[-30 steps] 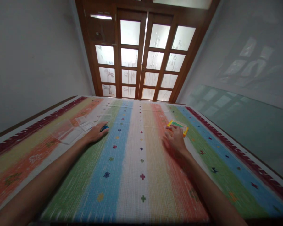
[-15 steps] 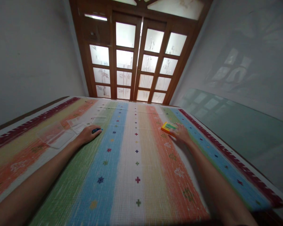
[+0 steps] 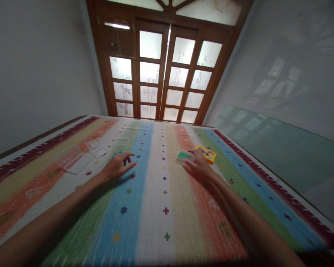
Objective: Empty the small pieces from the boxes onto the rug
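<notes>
My right hand point(image 3: 199, 167) grips a small clear plastic case point(image 3: 182, 157) with something green inside, held above the table left of a yellow box point(image 3: 210, 156). The box lies on the tablecloth, partly hidden behind that hand. My left hand point(image 3: 117, 167) is raised over the cloth with thumb and fingers apart, holding nothing. Just behind its knuckles a small blue object point(image 3: 118, 152) shows, mostly covered, so its kind is not clear.
Transparent plastic containers point(image 3: 77, 160) lie left of my left hand. A striped tablecloth point(image 3: 153, 222) covers the long table. A pale glass-like panel point(image 3: 284, 148) leans by the right wall, and wooden doors point(image 3: 161, 70) stand beyond the far edge.
My left hand has let go of the dark blue object and moved right, its fingers spreading. My right hand has shifted left with the clear case, leaving the yellow box behind on the table.
</notes>
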A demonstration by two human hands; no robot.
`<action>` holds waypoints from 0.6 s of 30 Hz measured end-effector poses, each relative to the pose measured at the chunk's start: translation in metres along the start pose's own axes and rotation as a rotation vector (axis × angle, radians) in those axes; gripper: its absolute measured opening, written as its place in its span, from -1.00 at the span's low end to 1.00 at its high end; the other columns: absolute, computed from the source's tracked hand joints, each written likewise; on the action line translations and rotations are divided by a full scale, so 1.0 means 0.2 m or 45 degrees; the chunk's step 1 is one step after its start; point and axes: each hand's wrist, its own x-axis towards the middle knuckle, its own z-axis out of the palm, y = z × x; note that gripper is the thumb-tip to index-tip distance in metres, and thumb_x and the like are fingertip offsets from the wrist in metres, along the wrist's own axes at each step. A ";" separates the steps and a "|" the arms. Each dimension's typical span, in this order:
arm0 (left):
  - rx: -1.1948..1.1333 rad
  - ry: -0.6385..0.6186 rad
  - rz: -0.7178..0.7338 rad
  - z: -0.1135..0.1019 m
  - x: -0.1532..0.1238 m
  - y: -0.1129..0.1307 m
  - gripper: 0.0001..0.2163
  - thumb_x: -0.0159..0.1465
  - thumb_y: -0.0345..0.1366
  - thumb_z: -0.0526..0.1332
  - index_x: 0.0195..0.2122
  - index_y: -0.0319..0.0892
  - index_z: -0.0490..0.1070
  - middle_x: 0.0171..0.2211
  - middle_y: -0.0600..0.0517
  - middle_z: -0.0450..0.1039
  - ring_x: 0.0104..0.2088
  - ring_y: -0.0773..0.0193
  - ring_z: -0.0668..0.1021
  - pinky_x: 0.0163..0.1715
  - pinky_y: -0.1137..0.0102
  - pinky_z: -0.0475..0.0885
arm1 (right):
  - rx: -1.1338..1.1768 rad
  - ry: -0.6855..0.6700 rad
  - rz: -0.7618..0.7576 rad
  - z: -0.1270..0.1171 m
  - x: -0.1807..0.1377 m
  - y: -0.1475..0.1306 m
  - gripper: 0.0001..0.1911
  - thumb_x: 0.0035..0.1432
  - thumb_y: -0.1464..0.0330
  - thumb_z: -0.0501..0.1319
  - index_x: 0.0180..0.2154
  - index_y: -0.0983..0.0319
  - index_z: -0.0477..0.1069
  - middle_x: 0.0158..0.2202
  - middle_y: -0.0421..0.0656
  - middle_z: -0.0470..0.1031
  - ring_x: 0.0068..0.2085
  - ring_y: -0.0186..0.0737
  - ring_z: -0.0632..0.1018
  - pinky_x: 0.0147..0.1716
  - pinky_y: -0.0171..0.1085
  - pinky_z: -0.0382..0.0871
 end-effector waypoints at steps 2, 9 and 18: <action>-0.124 -0.055 0.050 0.07 -0.03 0.11 -0.44 0.23 0.06 0.26 0.17 -0.14 0.34 -0.09 -0.09 0.54 -0.13 0.08 0.58 -0.02 0.16 0.47 | 0.069 -0.091 -0.112 0.05 -0.04 -0.19 -0.56 0.25 0.10 0.23 0.03 0.25 0.41 -0.07 0.03 0.51 -0.07 -0.01 0.55 -0.06 -0.05 0.47; -0.228 -0.251 0.177 0.24 -0.13 0.32 -0.20 0.11 0.01 0.40 0.33 -0.10 0.15 0.21 -0.22 0.35 0.20 -0.10 0.42 0.22 -0.01 0.29 | 0.283 -0.426 -0.441 0.10 -0.14 -0.66 -0.51 0.24 0.22 0.32 0.13 0.27 0.33 0.06 0.08 0.45 0.10 -0.03 0.47 0.07 -0.01 0.40; -0.296 -0.268 0.142 0.28 -0.16 0.32 -0.40 0.22 0.05 0.32 0.20 -0.16 0.31 0.09 -0.20 0.45 0.12 -0.05 0.48 0.23 -0.03 0.26 | -0.323 -0.430 -0.716 0.12 -0.13 -0.80 -0.58 0.32 0.25 0.21 0.10 0.37 0.40 0.07 0.22 0.49 0.01 0.08 0.54 -0.07 0.04 0.47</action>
